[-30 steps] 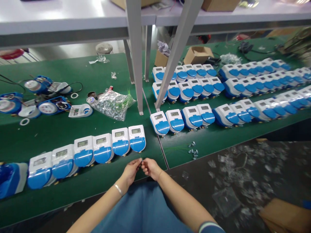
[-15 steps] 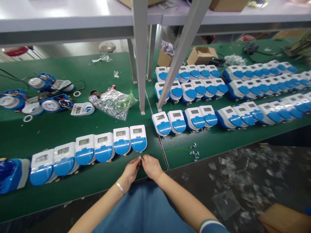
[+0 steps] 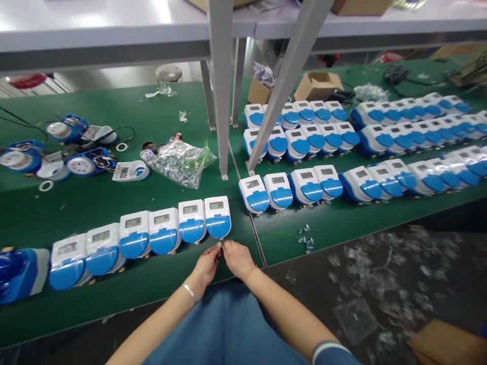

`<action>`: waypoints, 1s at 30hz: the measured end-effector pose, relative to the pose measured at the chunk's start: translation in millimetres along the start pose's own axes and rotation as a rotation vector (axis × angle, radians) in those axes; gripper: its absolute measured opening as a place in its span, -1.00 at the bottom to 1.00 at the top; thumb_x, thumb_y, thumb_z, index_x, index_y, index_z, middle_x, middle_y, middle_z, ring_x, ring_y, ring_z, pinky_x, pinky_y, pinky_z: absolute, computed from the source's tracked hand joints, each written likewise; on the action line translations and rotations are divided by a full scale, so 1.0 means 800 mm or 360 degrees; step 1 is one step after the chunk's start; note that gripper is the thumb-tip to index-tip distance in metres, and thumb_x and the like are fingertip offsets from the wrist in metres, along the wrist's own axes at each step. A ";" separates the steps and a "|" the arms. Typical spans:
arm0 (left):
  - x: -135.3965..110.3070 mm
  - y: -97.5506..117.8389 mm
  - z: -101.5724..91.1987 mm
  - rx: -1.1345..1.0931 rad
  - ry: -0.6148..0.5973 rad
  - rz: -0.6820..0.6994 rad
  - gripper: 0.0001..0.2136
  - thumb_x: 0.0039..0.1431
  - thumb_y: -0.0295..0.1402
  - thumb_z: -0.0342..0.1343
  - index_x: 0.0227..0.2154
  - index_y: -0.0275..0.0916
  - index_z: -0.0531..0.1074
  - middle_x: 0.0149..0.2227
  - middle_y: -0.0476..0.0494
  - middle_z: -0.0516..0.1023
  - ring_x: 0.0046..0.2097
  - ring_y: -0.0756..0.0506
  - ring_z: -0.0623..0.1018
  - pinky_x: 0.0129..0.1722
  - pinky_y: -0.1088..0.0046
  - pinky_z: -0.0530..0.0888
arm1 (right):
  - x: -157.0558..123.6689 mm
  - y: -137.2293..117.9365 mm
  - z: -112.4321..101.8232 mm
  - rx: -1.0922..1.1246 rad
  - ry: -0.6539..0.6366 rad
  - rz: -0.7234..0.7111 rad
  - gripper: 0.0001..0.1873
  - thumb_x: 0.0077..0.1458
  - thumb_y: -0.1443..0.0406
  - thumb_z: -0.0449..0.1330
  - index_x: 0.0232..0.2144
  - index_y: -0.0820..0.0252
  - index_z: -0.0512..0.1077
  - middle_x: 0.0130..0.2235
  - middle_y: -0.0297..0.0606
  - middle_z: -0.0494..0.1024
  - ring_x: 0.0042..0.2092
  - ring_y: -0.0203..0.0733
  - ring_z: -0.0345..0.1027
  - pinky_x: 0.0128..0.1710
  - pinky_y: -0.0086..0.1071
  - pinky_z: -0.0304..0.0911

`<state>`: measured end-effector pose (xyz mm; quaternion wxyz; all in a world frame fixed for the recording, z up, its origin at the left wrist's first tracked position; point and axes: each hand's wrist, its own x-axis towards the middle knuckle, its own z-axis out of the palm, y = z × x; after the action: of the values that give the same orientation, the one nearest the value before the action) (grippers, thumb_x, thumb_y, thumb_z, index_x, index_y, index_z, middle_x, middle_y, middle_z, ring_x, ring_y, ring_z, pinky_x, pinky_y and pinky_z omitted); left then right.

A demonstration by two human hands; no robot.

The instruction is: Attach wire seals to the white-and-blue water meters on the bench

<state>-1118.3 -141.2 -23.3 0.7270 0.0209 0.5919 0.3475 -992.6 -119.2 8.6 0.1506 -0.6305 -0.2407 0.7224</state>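
My left hand [image 3: 207, 263] and my right hand [image 3: 238, 259] meet fingertip to fingertip, both closed in a pinch. What they pinch is too small and covered to make out. Just beyond the fingertips stands a white meter with a blue cover [image 3: 217, 218], the last at the right end of a slanting row. Its lower tip almost touches my fingers. A similar meter [image 3: 192, 221] stands to its left. On the green bench to my right lie several small metallic seals with green wires [image 3: 306, 238].
Several rows of like meters [image 3: 323, 182] stand at the right. A clear bag of small parts [image 3: 178, 159] and opened meters [image 3: 81, 165] lie at the back left. Slanted grey posts [image 3: 220, 91] hold a shelf [image 3: 114, 30]. Plastic scraps [image 3: 384, 284] litter the floor at right.
The view has shifted very slightly, so the meters sit a few pixels further right. My hands stay together at the same meter, with only small finger movement.
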 end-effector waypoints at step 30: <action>0.008 0.005 0.013 0.0094 0.0004 0.0054 -0.66 -0.34 -0.18 0.39 -0.53 -0.31 0.49 -0.55 0.00 0.43 -0.47 0.06 0.33 -0.46 0.52 0.19 | 0.016 0.028 0.003 -0.0833 0.0343 -0.0548 -0.56 0.28 0.25 -0.21 -0.47 0.19 0.37 -0.50 -0.32 0.47 -0.42 -0.31 0.33 -0.31 -0.47 0.17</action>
<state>-1111.0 -130.7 -23.8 0.7192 0.0520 0.6024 0.3422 -995.3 -131.4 -13.8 0.1280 -0.6706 -0.5039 0.5291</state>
